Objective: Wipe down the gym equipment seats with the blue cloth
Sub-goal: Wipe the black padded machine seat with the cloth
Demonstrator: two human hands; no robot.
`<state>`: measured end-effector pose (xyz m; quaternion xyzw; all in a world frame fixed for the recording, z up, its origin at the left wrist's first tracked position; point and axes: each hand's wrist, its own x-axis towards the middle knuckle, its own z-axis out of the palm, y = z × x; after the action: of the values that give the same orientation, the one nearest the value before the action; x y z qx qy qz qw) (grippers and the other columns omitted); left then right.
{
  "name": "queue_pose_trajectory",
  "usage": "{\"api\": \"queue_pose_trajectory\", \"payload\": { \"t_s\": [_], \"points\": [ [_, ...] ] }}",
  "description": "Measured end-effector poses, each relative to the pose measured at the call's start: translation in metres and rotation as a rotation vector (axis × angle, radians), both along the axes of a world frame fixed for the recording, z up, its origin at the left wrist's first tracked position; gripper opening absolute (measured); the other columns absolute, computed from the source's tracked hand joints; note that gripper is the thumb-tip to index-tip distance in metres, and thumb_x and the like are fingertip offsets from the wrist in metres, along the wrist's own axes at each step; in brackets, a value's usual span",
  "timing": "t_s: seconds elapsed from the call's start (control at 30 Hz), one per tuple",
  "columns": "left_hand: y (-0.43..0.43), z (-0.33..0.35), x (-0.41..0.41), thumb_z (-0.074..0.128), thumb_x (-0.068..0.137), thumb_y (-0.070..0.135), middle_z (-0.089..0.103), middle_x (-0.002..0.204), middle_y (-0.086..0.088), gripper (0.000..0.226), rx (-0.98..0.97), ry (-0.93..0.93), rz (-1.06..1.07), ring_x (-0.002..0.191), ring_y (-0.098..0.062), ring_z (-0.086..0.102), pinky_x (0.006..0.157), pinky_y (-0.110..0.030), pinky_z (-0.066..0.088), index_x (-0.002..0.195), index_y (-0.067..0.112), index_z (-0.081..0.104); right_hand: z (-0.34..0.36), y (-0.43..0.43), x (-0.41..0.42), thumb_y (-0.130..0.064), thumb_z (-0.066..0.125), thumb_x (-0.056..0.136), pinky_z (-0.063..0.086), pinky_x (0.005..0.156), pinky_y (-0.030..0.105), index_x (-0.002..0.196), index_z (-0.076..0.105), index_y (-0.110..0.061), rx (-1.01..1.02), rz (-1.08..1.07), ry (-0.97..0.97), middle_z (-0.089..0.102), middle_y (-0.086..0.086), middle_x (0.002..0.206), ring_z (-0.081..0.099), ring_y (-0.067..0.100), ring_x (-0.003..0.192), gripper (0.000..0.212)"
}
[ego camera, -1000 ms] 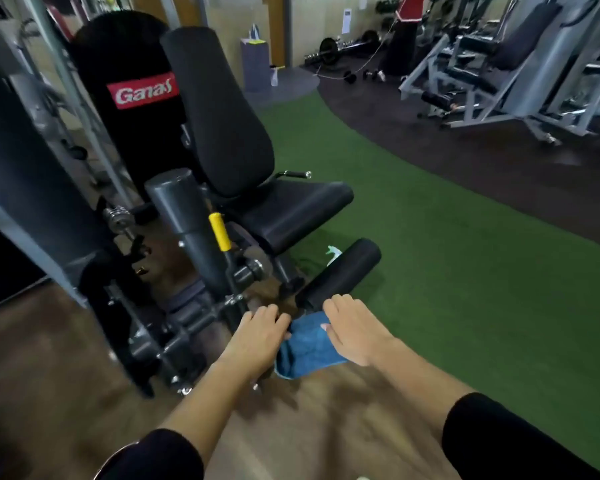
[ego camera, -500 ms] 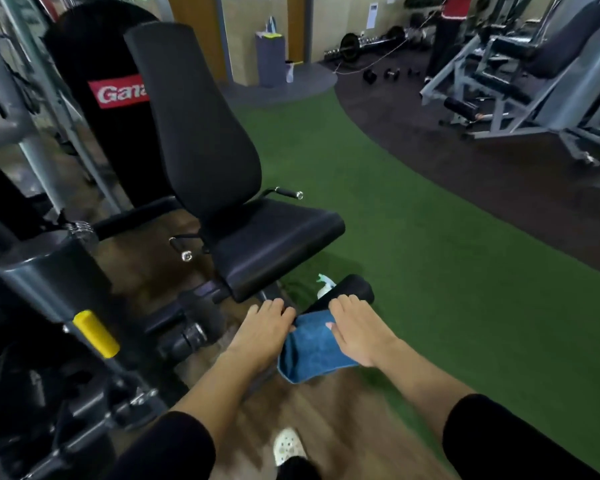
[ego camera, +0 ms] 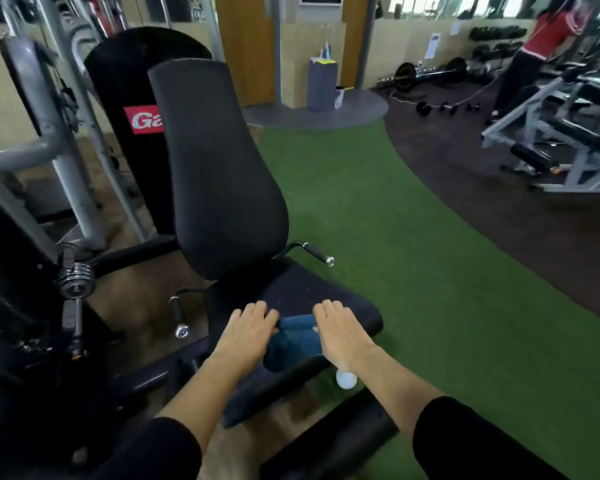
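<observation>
The blue cloth (ego camera: pixel 297 337) lies bunched on the front part of the seat pad (ego camera: pixel 305 289), directly between the two grips. The left grip (ego camera: pixel 246 332) rests palm down on the cloth's left end and the right grip (ego camera: pixel 342 336) on its right end. Both have their fingers laid out fairly straight and pressing, not curled round the fabric (whether a thumb is tucked under an edge cannot be made out).

The step in hand looks like the first pass over this seat. To do it well, I would flatten the bunched middle so more cloth meets the vinyl. Then push both grips forward together toward the backrest (ego camera: pixel 219 168), keep even pressure, and overlap the strokes out to the pad's side edges.

Ahead of the grips, the backrest rises steeply and will stop a forward stroke short. Out beyond the left grip a chrome-tipped handle (ego camera: pixel 178 313) stands beside the pad, and another handle (ego camera: pixel 314 252) juts out ahead of the right grip; knuckles could catch on either during a sideways sweep. Just under the right wrist sits a small white rounded thing (ego camera: pixel 346 379), too blurred to name. Nearer the body than both grips runs a black roller pad (ego camera: pixel 326 441). Far off to the right, a person in red (ego camera: pixel 548 39) stands at another machine, well clear.
</observation>
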<state>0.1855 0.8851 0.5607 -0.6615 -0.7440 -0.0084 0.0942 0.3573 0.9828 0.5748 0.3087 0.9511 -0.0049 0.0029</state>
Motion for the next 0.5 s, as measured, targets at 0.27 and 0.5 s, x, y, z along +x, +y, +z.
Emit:
{"api": "queue_pose_trajectory", "payload": {
  "t_s": [0.27, 0.5],
  "points": [
    [0.073, -0.011, -0.06, 0.088, 0.057, 0.024, 0.053, 0.073, -0.003, 0.034, -0.016, -0.01, 0.23, 0.059, -0.022, 0.055, 0.047, -0.034, 0.043, 0.078, 0.016, 0.063, -0.021, 0.108, -0.09, -0.023, 0.081, 0.063, 0.036, 0.057, 0.029, 0.09, 0.045, -0.017, 0.03, 0.163, -0.049, 0.051, 0.0, 0.081, 0.05, 0.018, 0.07, 0.045],
    [0.105, -0.08, -0.05, 0.092, 0.037, 0.028, 0.054, 0.069, -0.001, 0.047, -0.185, -0.128, 0.398, 0.056, -0.02, 0.055, 0.044, -0.032, 0.043, 0.074, 0.018, 0.065, -0.094, 0.17, -0.114, -0.015, 0.082, 0.049, 0.047, 0.059, 0.03, 0.094, 0.06, -0.014, -0.073, 0.381, -0.158, 0.057, 0.002, 0.084, 0.056, 0.019, 0.072, 0.05]
  ]
}}
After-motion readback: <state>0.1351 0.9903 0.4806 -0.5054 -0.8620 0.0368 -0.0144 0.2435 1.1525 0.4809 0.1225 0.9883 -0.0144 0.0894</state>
